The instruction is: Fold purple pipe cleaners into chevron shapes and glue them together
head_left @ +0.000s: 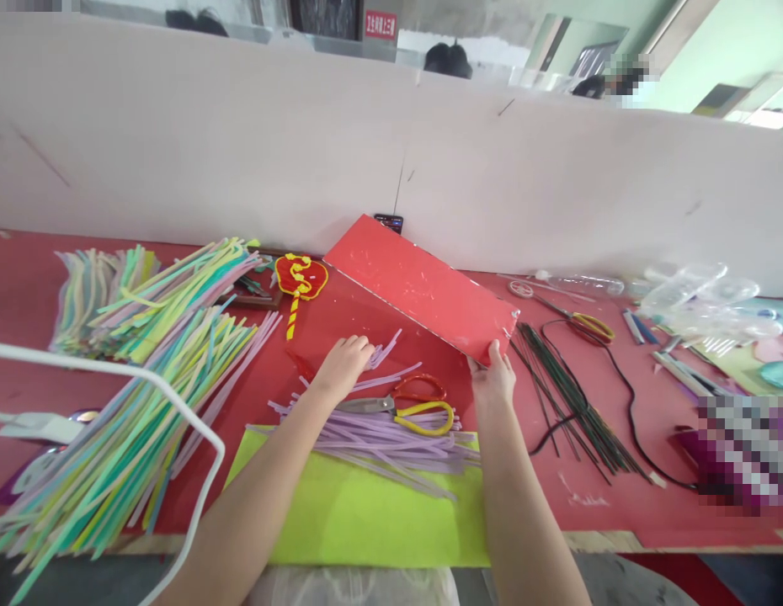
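Note:
My right hand [494,377] grips the near right corner of a flat red board [423,290], holding it raised at a tilt above the table. Over the red tabletop, my left hand [344,366] is closed, fingers curled down around short purple pipe cleaners [384,352] that stick out at its right side. Between my arms, a pile of longer purple pipe cleaners [379,442] lies across a lime-green sheet [379,522]. Scissors [423,406] with one red and one yellow handle loop rest on that pile, blades pointing left.
Bundles of multicoloured pipe cleaners [177,379] cover the left side, with a white bar [195,421] in front. A red and yellow fan-shaped ornament [301,278] lies behind. Dark stems [574,404], a black cable [622,379], more scissors [590,326] and clear plastic [700,303] are at right.

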The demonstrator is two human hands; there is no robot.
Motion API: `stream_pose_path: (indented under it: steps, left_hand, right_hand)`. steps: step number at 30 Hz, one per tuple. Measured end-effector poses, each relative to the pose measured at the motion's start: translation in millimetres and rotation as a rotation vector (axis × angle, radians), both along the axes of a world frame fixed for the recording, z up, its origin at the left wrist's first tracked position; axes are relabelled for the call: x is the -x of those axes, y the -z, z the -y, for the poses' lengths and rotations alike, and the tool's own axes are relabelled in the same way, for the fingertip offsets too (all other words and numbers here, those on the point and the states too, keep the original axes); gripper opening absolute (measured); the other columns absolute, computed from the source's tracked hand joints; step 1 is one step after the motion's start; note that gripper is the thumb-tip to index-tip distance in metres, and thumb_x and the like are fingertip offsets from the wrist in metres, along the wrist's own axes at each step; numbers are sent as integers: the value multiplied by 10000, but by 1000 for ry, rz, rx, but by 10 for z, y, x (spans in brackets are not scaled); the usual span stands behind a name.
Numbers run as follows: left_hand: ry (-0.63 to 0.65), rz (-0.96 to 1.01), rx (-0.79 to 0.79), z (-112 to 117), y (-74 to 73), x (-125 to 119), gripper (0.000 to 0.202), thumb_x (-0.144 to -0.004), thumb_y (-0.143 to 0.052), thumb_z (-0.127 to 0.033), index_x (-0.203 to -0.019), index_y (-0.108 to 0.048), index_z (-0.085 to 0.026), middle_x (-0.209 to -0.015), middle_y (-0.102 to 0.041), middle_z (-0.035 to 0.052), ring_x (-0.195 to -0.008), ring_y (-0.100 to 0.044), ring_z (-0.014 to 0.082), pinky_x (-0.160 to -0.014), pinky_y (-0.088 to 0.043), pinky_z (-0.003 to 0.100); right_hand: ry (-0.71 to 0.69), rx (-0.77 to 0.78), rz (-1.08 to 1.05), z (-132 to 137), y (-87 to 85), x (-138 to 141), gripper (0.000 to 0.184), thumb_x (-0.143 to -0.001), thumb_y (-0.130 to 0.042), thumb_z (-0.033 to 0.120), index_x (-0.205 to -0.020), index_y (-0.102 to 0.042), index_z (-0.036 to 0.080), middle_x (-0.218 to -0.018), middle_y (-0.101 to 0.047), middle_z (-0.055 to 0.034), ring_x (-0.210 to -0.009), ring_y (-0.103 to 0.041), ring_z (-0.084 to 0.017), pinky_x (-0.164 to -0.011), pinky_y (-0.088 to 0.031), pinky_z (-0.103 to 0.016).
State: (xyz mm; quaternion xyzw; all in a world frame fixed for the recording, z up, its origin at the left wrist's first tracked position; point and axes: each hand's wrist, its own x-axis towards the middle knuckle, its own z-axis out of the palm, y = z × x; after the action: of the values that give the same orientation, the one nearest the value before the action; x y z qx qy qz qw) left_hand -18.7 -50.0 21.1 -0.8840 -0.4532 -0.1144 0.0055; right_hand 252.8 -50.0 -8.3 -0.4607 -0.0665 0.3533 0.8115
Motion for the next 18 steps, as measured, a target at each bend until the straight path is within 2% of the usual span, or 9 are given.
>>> stream_pose_path:
  steps: [6, 18]
  left_hand:
    - [86, 21, -7, -68, 17, 33, 63, -873, -534, -173, -906, -587, -164, -919, -602, 51, -896, -538, 199, -787, -364, 318]
    - [70, 15, -24, -98, 65, 46, 53, -869, -552, -192, -897, -591, -169, -922, -613, 40, -885, -543, 189, -789, -361, 315]
  right_hand:
    - [10, 1, -51, 16, -43, 27, 296, -613, -779, 299, -797, -572, 192, -819, -675, 24, -809, -655, -147, -754, -579, -366]
    - [-3, -7, -48, 14, -55, 29, 291, -618, -776, 289, -800, -572, 189, -819, -665, 36, -778, -650, -134, -764, -575, -374]
